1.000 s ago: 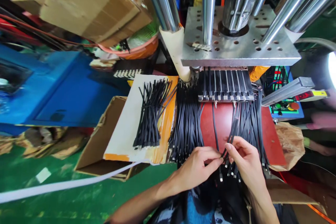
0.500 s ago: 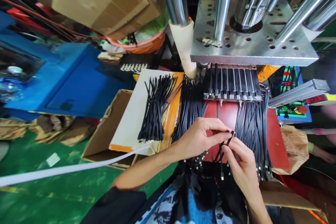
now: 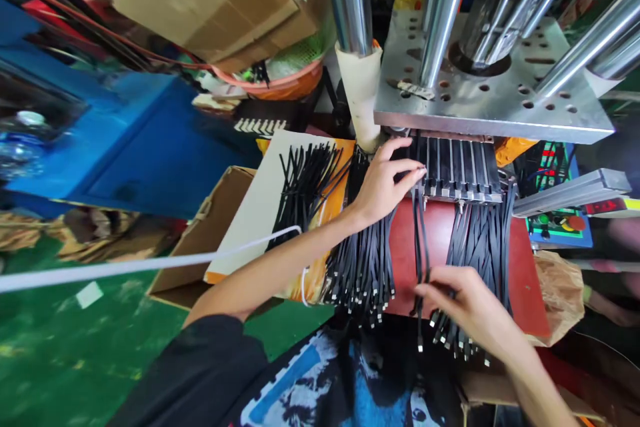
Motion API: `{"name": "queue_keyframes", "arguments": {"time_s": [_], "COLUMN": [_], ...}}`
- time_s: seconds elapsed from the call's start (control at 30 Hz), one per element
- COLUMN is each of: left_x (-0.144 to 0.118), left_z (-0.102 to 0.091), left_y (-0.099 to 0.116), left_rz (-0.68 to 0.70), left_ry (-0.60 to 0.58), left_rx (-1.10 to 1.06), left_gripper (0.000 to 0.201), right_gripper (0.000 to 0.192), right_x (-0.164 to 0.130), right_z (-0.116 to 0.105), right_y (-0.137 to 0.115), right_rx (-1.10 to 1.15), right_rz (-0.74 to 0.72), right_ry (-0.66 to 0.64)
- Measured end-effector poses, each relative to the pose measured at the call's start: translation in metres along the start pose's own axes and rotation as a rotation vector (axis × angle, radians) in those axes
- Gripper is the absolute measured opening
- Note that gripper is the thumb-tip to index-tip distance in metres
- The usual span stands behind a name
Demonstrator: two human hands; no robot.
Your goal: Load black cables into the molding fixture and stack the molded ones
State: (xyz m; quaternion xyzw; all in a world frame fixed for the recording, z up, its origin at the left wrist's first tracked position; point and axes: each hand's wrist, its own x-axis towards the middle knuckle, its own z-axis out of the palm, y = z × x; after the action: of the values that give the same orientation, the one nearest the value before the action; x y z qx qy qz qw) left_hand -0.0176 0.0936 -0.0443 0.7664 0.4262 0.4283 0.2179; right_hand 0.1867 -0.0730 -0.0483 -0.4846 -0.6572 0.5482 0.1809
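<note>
Red bench (image 3: 520, 280): L hand (image 3: 383, 183) grip pinches cable (image 3: 419, 247) at slotted fixture (image 3: 457, 170), R hand (image 3: 467, 307) pinches lower end.

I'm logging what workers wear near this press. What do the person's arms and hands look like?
Both hands are bare: no gloves, rings or watch show on the left hand or the right hand. The left arm has a short black sleeve ending near the elbow, forearm uncovered. The right forearm is uncovered as far as the picture shows.
</note>
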Motion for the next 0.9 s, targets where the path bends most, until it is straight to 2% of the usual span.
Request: {"name": "queue_keyframes", "arguments": {"time_s": [0.13,0.2,0.27,0.33,0.43,0.47,0.53,0.63,0.7,0.83,0.9], "left_x": [0.038,0.043,0.034,0.017,-0.008,-0.012,-0.015,-0.011,-0.01,-0.016,-0.022], "left_z": [0.028,0.03,0.023,0.011,-0.007,-0.01,-0.013,-0.011,-0.008,0.0,0.006], "left_y": [-0.04,-0.045,-0.043,-0.037,-0.031,-0.031,-0.032,-0.033,-0.029,-0.014,-0.004], "left_rz": [-0.076,-0.101,-0.043,0.131,0.453,0.533,0.618,0.634,0.624,0.573,0.524], "left_ry": [0.009,0.057,0.085,-0.009,-0.295,-0.369,-0.44,-0.453,-0.45,-0.421,-0.405], "left_rx": [0.07,0.113,0.141,0.14,0.197,0.235,0.309,0.38,0.426,0.548,0.614], "left_gripper": [0.013,0.021,0.033,0.041,0.042,0.041,0.039,0.041,0.04,0.046,0.051], "right_gripper": [0.047,0.047,0.047,0.049,0.048,0.047,0.043,0.04,0.039,0.035,0.033], "right_x": [0.054,0.091,0.124,0.148,0.168,0.171,0.175,0.176,0.177,0.182,0.182], "right_z": [-0.083,-0.112,-0.128,-0.135,-0.137,-0.137,-0.135,-0.133,-0.132,-0.133,-0.132], "right_y": [-0.023,-0.03,-0.032,-0.029,-0.023,-0.022,-0.02,-0.018,-0.015,-0.01,-0.011], "right_rx": [-0.121,-0.121,-0.121,-0.145,-0.17,-0.177,-0.196,-0.232,-0.218,-0.16,-0.199], "right_rz": [-0.128,-0.158,-0.158,-0.172,-0.183,-0.172,-0.144,-0.177,-0.22,-0.222,-0.205], "right_ry": [0.259,0.32,0.32,0.305,0.292,0.304,0.367,0.466,0.477,0.463,0.512]}}
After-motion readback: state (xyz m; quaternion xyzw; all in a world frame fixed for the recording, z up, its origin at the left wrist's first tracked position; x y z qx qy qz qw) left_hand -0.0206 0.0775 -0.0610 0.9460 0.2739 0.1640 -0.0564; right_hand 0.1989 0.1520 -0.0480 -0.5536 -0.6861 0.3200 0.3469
